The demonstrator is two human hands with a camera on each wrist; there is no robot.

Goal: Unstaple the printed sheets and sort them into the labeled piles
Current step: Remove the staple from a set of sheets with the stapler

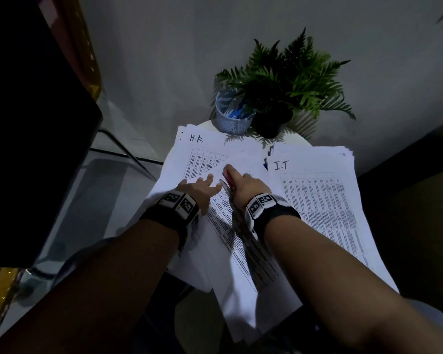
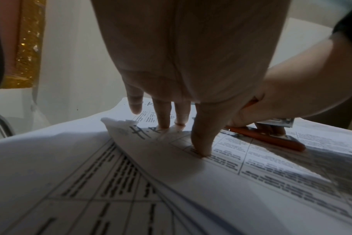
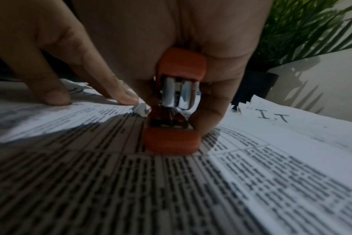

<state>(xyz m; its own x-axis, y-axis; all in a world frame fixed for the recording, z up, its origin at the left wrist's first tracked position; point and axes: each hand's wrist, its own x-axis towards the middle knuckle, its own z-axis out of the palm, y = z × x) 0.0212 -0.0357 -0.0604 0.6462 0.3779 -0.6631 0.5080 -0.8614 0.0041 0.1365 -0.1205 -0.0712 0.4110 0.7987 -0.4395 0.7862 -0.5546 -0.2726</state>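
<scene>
Stapled white printed sheets (image 1: 223, 210), covered in dense black tables, lie at the near middle of a small round white table (image 1: 296, 139), overlapping the pile marked "H.R" (image 1: 197, 149) to the left, with the pile marked "I.T" (image 1: 317, 190) to the right. The left hand (image 1: 202, 187) presses straight fingers (image 2: 201, 143) onto the packet's crumpled far corner, apparently to pin it flat. The right hand (image 1: 246, 185) grips an orange-and-chrome stapler (image 3: 175, 111), its nose set at that corner, seemingly to pry out the staple. A green fern in a dark pot (image 1: 287, 88) stands at the far edge.
</scene>
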